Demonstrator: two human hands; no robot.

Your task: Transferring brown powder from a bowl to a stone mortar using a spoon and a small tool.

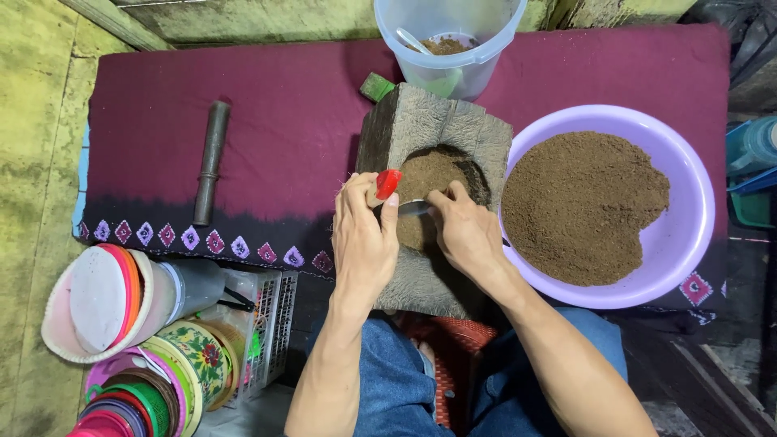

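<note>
A grey stone block [421, 121] with a round hollow stands on the maroon cloth [283, 121], and brown powder [433, 174] fills the hollow. My left hand [364, 235] pinches a small red piece [388, 183] at the hollow's left rim. Beside it, my right hand [461, 231] grips a thin metal tool [413, 208] that lies across the powder. The two hands nearly touch over the block's front half.
A lilac basin [688, 235] heaped with brown powder sits right of the block. A clear plastic bucket [477, 61] with powder and a spoon stands behind it. A dark pestle [210, 162] lies on the cloth at left. Stacked colourful lids [121, 299] and a white basket [271, 324] sit lower left.
</note>
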